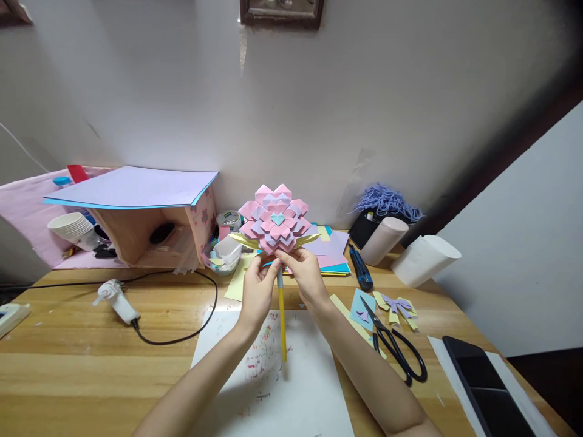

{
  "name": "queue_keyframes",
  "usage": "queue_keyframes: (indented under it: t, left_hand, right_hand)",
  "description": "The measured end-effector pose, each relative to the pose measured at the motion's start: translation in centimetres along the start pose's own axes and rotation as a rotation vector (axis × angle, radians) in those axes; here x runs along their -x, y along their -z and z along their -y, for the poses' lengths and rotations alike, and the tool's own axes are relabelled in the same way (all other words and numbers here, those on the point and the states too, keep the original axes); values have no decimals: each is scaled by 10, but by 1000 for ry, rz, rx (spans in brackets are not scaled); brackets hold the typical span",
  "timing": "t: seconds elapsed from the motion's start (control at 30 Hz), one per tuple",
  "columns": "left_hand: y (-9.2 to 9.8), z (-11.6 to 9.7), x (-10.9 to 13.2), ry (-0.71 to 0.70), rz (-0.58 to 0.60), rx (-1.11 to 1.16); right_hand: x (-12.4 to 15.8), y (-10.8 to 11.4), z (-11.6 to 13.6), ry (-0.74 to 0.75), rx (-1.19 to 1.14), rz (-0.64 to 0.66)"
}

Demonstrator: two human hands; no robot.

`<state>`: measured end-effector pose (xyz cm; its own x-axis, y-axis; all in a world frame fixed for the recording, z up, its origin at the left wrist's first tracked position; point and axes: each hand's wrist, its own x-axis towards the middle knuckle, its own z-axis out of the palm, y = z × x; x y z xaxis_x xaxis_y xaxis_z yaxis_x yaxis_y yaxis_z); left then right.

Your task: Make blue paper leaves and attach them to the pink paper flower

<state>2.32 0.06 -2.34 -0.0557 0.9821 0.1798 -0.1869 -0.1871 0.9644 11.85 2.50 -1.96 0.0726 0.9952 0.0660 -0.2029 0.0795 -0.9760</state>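
A folded paper flower [291, 228] with pink and lilac petals and a light blue heart at its centre is held upright over the table. Its yellow stick stem [282, 321] hangs down below, and yellow-green paper leaves [243, 240] stick out on both sides. My left hand [258, 285] pinches the base of the bloom from the left, thumb near the stem. From the right, my right hand [306, 276] grips the same base with its fingertips. Beneath lies a white sheet [300, 388] with coloured marks.
Black-handled scissors [396, 346], paper scraps [398, 306] and a blue utility knife [361, 267] lie to the right, beside a phone [483, 382]. A glue gun [117, 301] with its cord is at left. Behind stand an open box [150, 237], paper cups [73, 229] and paper rolls [426, 260].
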Motion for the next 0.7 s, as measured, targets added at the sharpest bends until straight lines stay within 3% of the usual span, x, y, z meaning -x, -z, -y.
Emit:
queue_keyframes:
  t: [0.27,0.53,0.7]
  left_hand:
    - [2,-3,2,-13,-10,-53]
    - [5,0,1,-12,10,-19]
    - [5,2,2,-12,-24,-44]
  right_hand:
    - [-3,4,3,8,66,114]
    - [-13,29,15,-19,200,429]
    - [-21,39,15,28,97,436]
